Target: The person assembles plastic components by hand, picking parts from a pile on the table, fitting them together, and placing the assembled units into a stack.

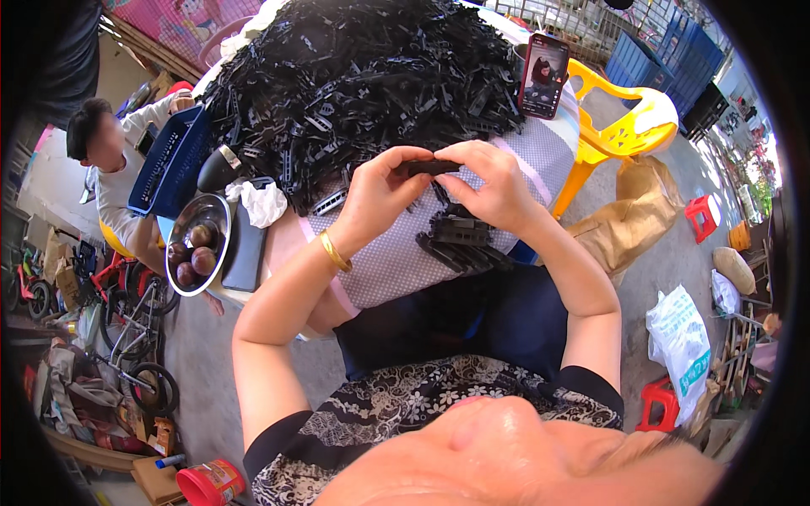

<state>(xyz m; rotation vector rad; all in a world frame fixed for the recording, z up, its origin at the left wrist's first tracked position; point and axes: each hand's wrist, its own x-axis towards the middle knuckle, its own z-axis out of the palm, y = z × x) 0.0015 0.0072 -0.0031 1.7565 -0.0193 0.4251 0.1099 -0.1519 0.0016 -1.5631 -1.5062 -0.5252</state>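
Black piece (430,168), long axis crosswise, between your hands.
Your left hand (379,192) and right hand (492,185) pinch its opposite ends, about equally near; the pile of black parts (363,72) lies beyond.

Print is showing in at least three places around a cloth-covered table (384,268), though none of it is coming through clearly enough to be read. On the right, a white plastic bag (677,337) is carrying bold teal lettering on its lower part, the characters slanting along the creased plastic near a red stool (658,405). At the table's far right, an upright phone (544,78) is displaying tiny pale marks, seemingly text, near the top and bottom of its lit screen. At lower left, a red tub (211,484) is bearing a printed, partly yellow label, its details blurring near the picture's edge.
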